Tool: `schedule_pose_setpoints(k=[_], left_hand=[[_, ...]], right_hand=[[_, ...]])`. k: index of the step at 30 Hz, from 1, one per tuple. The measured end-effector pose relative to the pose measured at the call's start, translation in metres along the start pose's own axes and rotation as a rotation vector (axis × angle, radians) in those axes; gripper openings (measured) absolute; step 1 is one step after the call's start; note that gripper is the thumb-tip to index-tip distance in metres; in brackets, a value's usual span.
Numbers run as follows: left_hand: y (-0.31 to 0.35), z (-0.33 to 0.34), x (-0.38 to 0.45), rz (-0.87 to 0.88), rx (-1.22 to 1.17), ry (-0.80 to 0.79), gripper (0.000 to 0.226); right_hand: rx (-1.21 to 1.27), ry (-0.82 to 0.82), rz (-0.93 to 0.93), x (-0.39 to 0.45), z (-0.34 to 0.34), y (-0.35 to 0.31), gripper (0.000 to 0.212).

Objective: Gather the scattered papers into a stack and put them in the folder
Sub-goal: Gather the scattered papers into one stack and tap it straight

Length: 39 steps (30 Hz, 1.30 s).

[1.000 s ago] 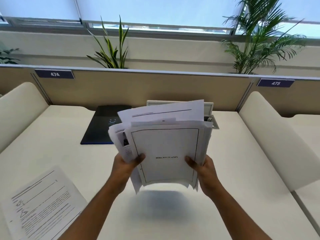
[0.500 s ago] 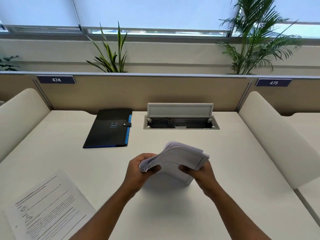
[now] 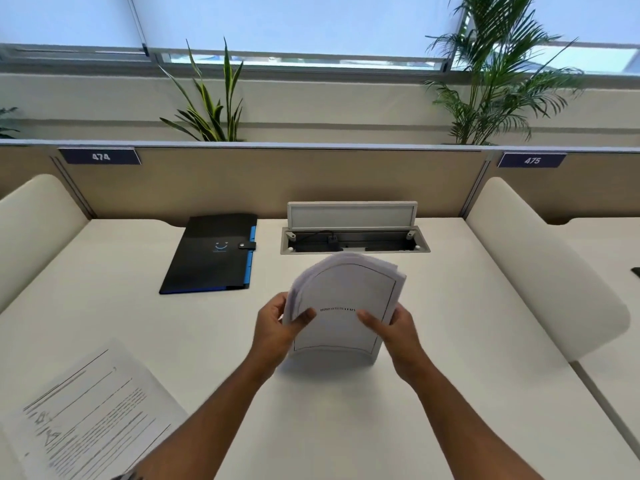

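Observation:
A stack of white papers (image 3: 346, 296) stands on its lower edge on the white desk (image 3: 346, 410), bowed, its bordered front page facing me. My left hand (image 3: 277, 327) grips the stack's left side, thumb across the front page. My right hand (image 3: 393, 329) grips the right side the same way. A black folder (image 3: 211, 254) with a blue edge and a snap tab lies closed at the back left, apart from the stack. Loose printed papers (image 3: 86, 414) lie flat at the desk's near left corner.
An open cable hatch (image 3: 353, 233) with a raised lid sits in the desk just behind the stack. Cream side dividers (image 3: 540, 265) flank the desk. A tan partition (image 3: 277, 174) with plants behind it closes the back.
The stack went from raised and fanned out, to bent low over the desk, to standing on its bottom edge with the sheets closer together. Both hands kept their grip on its sides.

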<state>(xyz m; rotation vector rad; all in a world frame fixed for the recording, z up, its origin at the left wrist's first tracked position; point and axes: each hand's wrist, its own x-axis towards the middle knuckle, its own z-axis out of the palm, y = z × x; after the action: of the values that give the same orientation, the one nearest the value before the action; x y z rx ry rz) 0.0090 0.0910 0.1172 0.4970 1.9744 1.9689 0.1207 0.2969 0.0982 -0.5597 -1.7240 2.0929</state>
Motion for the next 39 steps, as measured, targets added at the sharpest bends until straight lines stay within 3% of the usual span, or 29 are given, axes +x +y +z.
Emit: schedule_pose_setpoints(k=[3,6,9,11,15,18,20,23,26,29,32,34,39], left_hand=[[0.0,0.003,-0.004,-0.03,-0.034,0.034,0.036],[0.001,-0.014,-0.002,0.009,-0.134,0.055,0.028],[0.0,-0.006,-0.009,-0.027,-0.081,-0.035,0.038],[0.005,0.0,-0.01,-0.035,-0.057,-0.051,0.044],[0.003,-0.022,-0.009,0.021,-0.132,0.014,0.047],[-0.008,-0.007,-0.022,-0.064,-0.097,-0.057,0.06],[-0.006,0.005,-0.023,-0.087,-0.076,-0.001,0.067],[-0.001,-0.01,-0.012,0.024,-0.103,0.132,0.057],[-0.001,-0.019,-0.01,0.112,-0.059,0.084,0.044],[0.001,-0.002,-0.006,0.054,0.037,0.039,0.048],[0.008,-0.006,0.004,0.052,-0.069,0.117,0.044],[0.008,-0.018,0.004,0.112,-0.108,0.128,0.04],[-0.008,-0.005,-0.013,0.038,-0.034,-0.024,0.038]], right_hand=[[-0.066,0.041,-0.031,-0.002,0.005,0.0,0.049],[0.054,0.054,-0.053,0.002,-0.01,-0.007,0.045],[-0.03,-0.042,0.017,-0.003,0.001,-0.005,0.053],[-0.051,0.0,0.004,-0.004,0.011,-0.007,0.054],[0.048,0.081,-0.05,-0.006,0.002,-0.014,0.037],[0.005,0.04,0.011,-0.015,0.014,0.0,0.034],[-0.011,0.051,-0.005,-0.017,0.026,0.002,0.035],[0.038,0.119,-0.056,-0.012,0.017,-0.004,0.046],[-0.022,0.049,-0.058,-0.013,0.003,0.002,0.059],[-0.069,0.004,-0.005,-0.014,0.021,0.01,0.051],[-0.039,0.126,-0.054,-0.003,0.03,-0.002,0.042],[-0.014,0.093,-0.097,0.001,0.017,-0.008,0.04],[-0.057,0.019,0.008,-0.011,0.007,0.009,0.036]])
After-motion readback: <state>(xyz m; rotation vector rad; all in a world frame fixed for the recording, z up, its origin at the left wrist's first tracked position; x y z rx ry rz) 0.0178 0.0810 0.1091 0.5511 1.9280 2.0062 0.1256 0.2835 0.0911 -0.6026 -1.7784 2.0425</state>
